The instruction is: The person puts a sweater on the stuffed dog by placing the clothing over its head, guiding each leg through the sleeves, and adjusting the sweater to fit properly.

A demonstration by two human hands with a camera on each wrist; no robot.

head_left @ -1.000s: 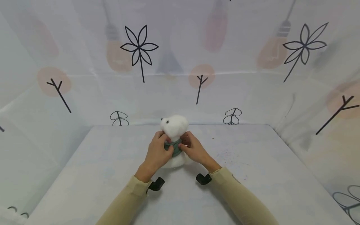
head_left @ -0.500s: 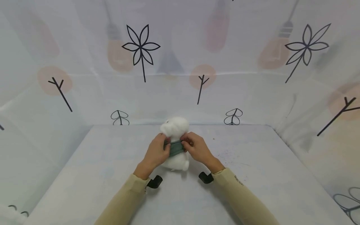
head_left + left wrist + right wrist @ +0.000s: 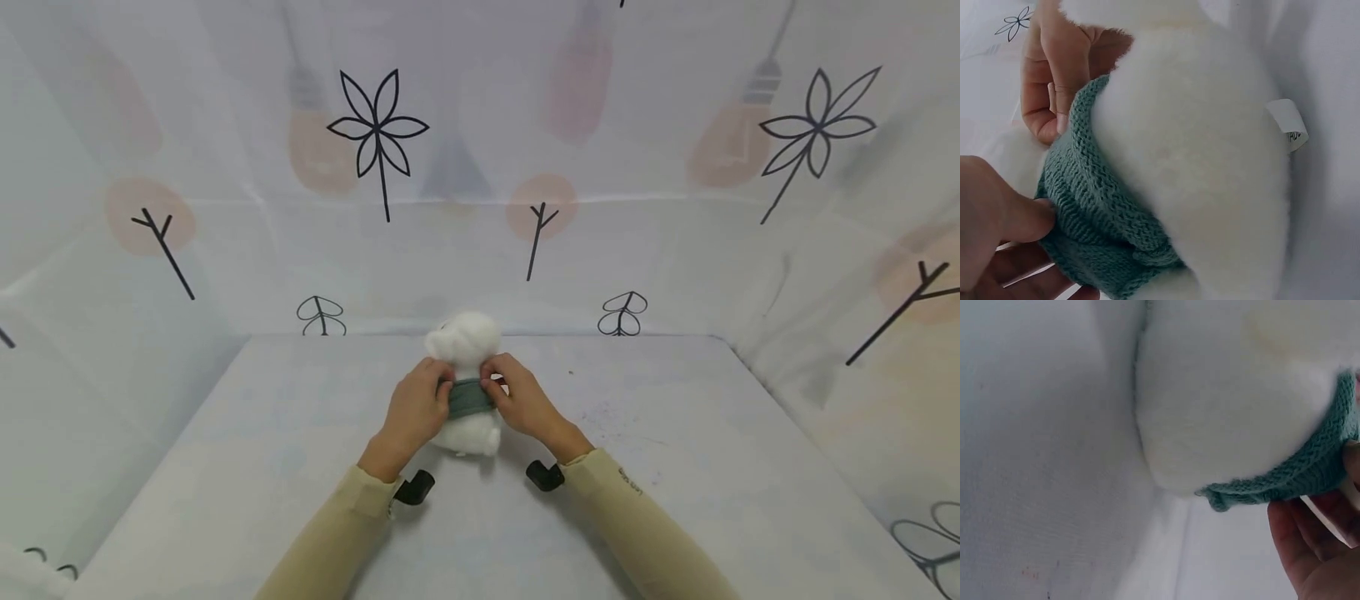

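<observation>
A white plush toy (image 3: 468, 337) stands on the table between both hands, its face turned to the far left. A green knitted garment (image 3: 470, 398) wraps its middle as a band, with bare white fur above and below. My left hand (image 3: 416, 407) pinches the garment at its left side; in the left wrist view the thumb (image 3: 1029, 219) presses on the knit. My right hand (image 3: 525, 402) pinches the other side near the upper edge. In the right wrist view its fingers (image 3: 1300, 534) lie under the garment's (image 3: 1297, 472) rolled edge. The toy's front is mostly hidden.
The pale table (image 3: 675, 500) spreads around the toy, with faint purple specks to the right. Patterned cloth (image 3: 457, 250) walls close in the back and sides. Black wrist devices (image 3: 415, 488) stick out under both sleeves. A white tag (image 3: 1288, 125) hangs from the toy.
The toy has been turned so its eye and nose face away. Its garment, earlier bunched, now lies as a flatter, wider band, and both hands have shifted slightly along with it.
</observation>
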